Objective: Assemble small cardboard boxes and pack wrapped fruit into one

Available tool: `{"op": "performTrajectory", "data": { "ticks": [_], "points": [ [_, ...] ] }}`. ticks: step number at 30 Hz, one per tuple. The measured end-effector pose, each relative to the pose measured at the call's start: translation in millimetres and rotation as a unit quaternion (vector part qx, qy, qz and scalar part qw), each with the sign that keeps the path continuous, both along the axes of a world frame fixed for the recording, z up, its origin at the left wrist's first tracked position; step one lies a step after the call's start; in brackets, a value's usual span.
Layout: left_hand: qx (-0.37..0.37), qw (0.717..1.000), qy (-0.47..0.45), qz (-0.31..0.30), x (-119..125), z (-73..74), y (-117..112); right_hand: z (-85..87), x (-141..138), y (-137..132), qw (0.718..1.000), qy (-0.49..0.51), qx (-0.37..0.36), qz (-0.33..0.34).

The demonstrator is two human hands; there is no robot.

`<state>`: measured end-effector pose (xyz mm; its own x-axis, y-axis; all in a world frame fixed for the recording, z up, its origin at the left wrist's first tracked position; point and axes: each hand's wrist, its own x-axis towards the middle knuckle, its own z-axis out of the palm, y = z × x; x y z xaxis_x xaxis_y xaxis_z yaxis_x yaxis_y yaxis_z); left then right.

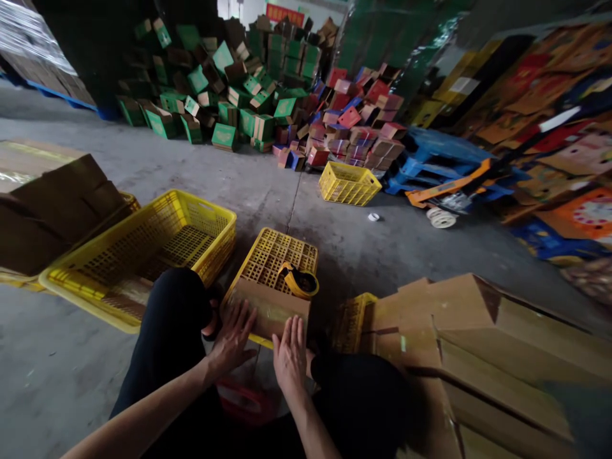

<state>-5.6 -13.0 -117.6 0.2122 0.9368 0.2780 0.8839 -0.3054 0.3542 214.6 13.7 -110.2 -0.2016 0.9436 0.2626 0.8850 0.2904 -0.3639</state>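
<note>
Between my knees stands an upturned yellow crate (282, 245) with a grid surface. A flat piece of brown cardboard (270, 308) with shiny clear tape on it lies across the near part of the crate. My left hand (234, 338) rests on its left end with fingers spread. At the right end, my right hand (289, 354) lies flat with fingers stretched out. A yellow-and-black tape dispenser (300, 281) sits on the crate just beyond the cardboard.
A large yellow crate (217, 245) with some cardboard inside stands to the left. Folded cardboard boxes (459, 325) are stacked at the right, more cardboard (57, 204) at the far left. Ahead are a small yellow crate (349, 185), an orange pallet jack (454, 188) and green box piles (224, 134).
</note>
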Motion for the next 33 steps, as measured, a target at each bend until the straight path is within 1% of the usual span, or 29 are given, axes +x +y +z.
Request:
{"op": "performTrajectory", "data": {
  "ticks": [4,10,14,18,23,25,28,30,33],
  "points": [
    [-0.005,1.0,-0.004,0.005,8.1,2.1,-0.6,5.1,-13.8,-7.3,1.0,-0.004,0.001,0.026],
    [-0.009,1.0,-0.02,-0.009,11.4,4.4,8.5,21.1,-36.1,-6.3,0.994,-0.032,0.001,0.105],
    [-0.007,1.0,-0.018,-0.002,13.1,5.1,12.9,37.1,-44.7,0.7,0.993,-0.047,-0.009,0.104],
    [-0.012,1.0,0.004,-0.013,7.5,5.0,11.9,46.7,-40.1,4.7,0.993,-0.032,-0.025,0.114],
    [-0.006,0.999,0.018,-0.031,-7.0,3.3,8.2,42.5,-23.9,2.0,0.99,0.001,-0.016,0.137],
    [0.001,1.0,0.008,-0.022,-12.3,2.5,6.5,39.5,-16.6,0.0,0.99,0.01,-0.013,0.137],
    [0.002,1.0,-0.013,0.008,-17.3,2.1,3.3,37.2,-9.3,-2.9,0.991,0.019,-0.015,0.13],
    [0.0,1.0,-0.021,0.017,-17.3,2.1,1.1,37.3,-9.2,-3.4,0.992,0.02,-0.016,0.123],
    [0.004,1.0,-0.012,0.026,-11.9,1.3,-0.1,38.3,-17.5,0.1,0.993,0.014,-0.011,0.115]
  ]
}}
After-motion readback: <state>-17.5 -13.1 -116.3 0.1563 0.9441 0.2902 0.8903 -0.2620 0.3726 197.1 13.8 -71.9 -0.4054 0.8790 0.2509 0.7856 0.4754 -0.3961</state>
